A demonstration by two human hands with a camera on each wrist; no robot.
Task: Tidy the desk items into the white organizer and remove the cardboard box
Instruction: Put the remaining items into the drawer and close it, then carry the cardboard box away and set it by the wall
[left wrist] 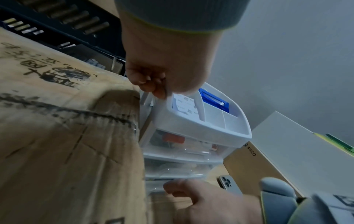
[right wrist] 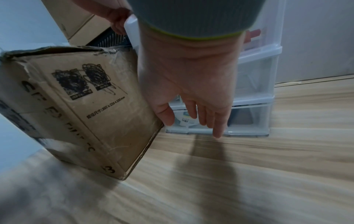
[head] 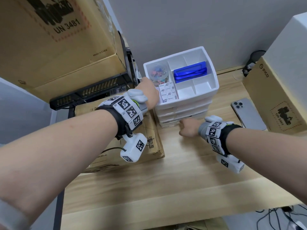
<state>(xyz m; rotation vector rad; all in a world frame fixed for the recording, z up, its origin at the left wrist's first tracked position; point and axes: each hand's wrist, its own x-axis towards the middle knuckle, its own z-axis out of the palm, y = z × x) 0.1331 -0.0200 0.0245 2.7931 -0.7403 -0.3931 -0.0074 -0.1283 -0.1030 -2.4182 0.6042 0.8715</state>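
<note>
The white organizer stands at the back of the wooden desk, a divided tray over clear drawers. Its tray holds a jar of coloured clips, a blue case and a pad of sticky notes. My left hand grips the tray's left rim with curled fingers. My right hand hangs with straight fingers in front of the bottom drawer, holding nothing. A worn cardboard box stands directly left of the organizer, under my left forearm.
A silver phone lies face down right of the organizer. A PICO cardboard box and a white box fill the right side. A black rack under a large carton stands at the left.
</note>
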